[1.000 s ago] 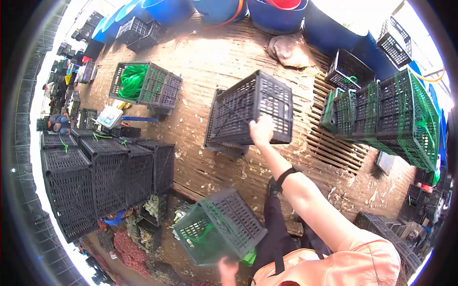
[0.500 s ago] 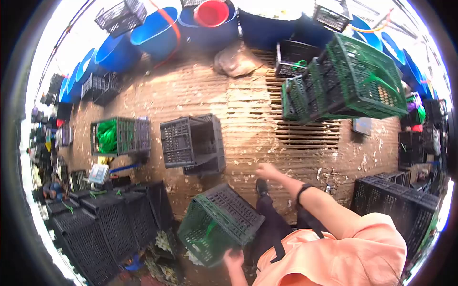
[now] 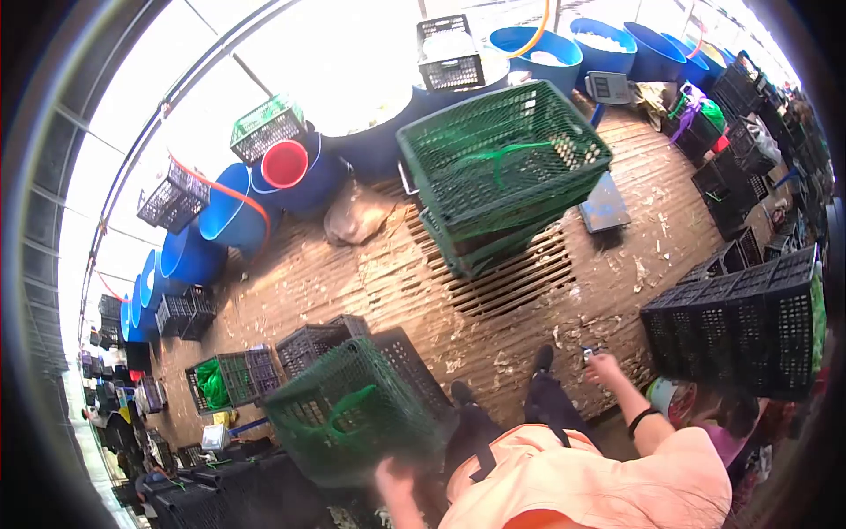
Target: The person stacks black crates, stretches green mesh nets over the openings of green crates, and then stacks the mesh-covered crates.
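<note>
A green-netted black crate [image 3: 352,414] is tilted at my left, its open side facing me, with a bright green strap [image 3: 348,410] inside. My left hand [image 3: 394,483], smeared by motion, is closed at the crate's near rim; its fingers do not show clearly. My right hand [image 3: 604,368] is out over the floor to the right, closed, with a small pale object [image 3: 587,353] at its fingertips, too small to name. Beyond the tilted crate are black crates [image 3: 308,348], partly hidden by it.
Ahead stands a stack of green-netted crates [image 3: 502,176] beside a floor scale [image 3: 604,207]. Blue tubs [image 3: 231,212] line the far side, one with a red bucket [image 3: 285,164]. A brown sack [image 3: 357,214] lies before them. Black crates [image 3: 731,322] stand at right.
My view has turned right. The green-netted crate has moved forward with my left hand and now overlaps the black crates. My right hand has swung out to the right.
</note>
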Demonstrator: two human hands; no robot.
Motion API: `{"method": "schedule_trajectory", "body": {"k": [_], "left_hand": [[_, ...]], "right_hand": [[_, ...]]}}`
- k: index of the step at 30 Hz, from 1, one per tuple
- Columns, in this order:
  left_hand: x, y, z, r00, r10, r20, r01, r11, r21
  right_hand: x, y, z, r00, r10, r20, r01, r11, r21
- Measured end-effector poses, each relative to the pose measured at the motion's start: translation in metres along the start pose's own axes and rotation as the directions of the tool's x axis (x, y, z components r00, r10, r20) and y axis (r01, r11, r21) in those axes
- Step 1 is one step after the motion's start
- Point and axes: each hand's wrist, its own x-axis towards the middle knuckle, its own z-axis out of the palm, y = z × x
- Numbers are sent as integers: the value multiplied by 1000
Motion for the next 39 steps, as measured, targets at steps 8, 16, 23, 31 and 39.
{"method": "schedule_trajectory", "body": {"k": [8,16,23,31,39], "left_hand": [[-92,-3,73,983,124,135,-144,979,147],[-105,29,131,984,69,163,-117,943,312],[113,146,133,783,436,444,-619,613,490],[52,295,264,843,386,374,-537,616,576],[95,379,361,710,462,532,-698,362,618]], "right_hand": [[-69,-102,64,900,-105,423,157,983,-91],[-149,-221,127,415,-212,885,411,911,25],[-150,-236,287,422,-151,894,366,931,-15],[-116,-293,465,744,-243,623,423,892,-157],[-98,-339,532,796,22,605,174,949,-263]]}}
